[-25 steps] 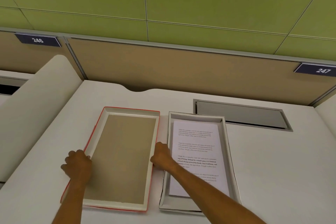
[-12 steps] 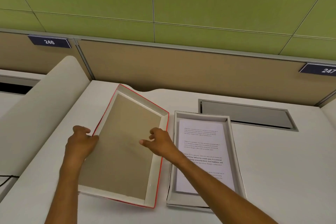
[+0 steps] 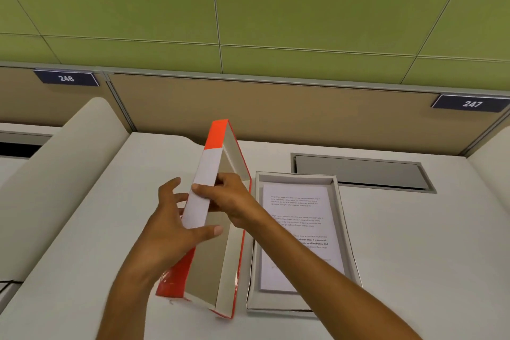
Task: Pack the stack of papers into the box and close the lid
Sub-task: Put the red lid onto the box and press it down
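Note:
The open white box lies on the desk at centre right with the stack of printed papers lying flat inside it. Just to its left the red lid stands tilted up on its right long edge, its brown inside facing the box and its red and white outer side facing left. My left hand grips the lid's raised left edge, thumb across the rim. My right hand holds the same edge from the inner side, and my right forearm crosses over the box's near left corner.
The white desk has a closed grey cable hatch behind the box. A curved white divider rises on the left. A tan partition with number plates 246 and 247 runs along the back.
The lid lay flat, inside up, a second ago. Both hands have lifted its left edge, and it now stands nearly upright, turning over towards the box.

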{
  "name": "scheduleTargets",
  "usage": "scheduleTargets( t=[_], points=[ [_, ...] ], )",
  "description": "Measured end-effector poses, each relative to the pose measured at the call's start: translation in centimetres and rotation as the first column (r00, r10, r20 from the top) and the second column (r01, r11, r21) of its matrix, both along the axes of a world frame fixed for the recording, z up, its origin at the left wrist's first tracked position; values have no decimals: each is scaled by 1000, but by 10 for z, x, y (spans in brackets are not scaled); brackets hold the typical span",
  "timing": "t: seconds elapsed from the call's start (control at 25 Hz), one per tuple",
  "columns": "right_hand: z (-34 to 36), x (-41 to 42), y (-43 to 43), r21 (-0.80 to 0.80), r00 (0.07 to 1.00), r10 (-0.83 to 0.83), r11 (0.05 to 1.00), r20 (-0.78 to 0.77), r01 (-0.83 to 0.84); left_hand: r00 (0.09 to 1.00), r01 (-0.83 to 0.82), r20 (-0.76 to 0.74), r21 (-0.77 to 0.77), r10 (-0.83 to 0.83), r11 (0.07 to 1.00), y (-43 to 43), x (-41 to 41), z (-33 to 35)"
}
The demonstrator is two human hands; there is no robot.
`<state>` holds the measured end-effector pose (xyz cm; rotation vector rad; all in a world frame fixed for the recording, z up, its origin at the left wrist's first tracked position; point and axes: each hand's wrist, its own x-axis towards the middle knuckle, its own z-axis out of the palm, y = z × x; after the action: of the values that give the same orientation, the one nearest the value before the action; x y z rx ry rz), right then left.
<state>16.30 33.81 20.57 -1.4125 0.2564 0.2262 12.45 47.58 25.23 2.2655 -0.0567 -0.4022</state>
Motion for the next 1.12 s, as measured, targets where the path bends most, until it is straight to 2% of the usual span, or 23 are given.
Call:
scheduleTargets(
  t=[0.08,0.16,0.36,0.48,0.56,0.64,0.72,0.84,0.92,1.0,1.12],
  points=[
    [2,-5,-17,41,999,-43,998,-23,44,997,11,-76,-115,-20,993,4,6,0],
    [4,-12,-35,84,996,-77,993,-54,81,990,-54,-135,-168,31,984,4,18,-17],
    [13,-37,-82,139,996,-50,988,-70,60,918,-98,-394,-108,48,989,-21,38,-110],
    [17,-60,-120,247,999,-17,969,-51,29,825,-185,-565,-267,2,946,-21,43,-159],
    [17,-78,-151,295,998,-53,954,-18,56,784,-234,-618,-383,-60,894,-22,40,-176],
    [11,-97,-185,235,991,-136,963,5,131,786,-269,-612,-466,-88,843,-29,37,-184],
    [-4,-117,-218,72,970,-244,967,-2,244,798,-278,-594,-511,-100,813,-40,32,-187],
    [-42,-142,-248,-95,935,-355,931,-15,352,902,-155,-424,-490,-79,858,-64,25,-183],
    [-73,-152,-254,-119,896,-444,891,-24,439,958,-31,-275,-373,-78,927,-82,19,-183],
    [-101,-160,-256,-120,848,-530,844,-30,523,987,67,-132,-193,-94,979,-99,13,-186],
    [-135,-168,-257,-155,790,-612,785,-38,600,995,94,-34,-27,-95,995,-114,9,-198]
  ],
)
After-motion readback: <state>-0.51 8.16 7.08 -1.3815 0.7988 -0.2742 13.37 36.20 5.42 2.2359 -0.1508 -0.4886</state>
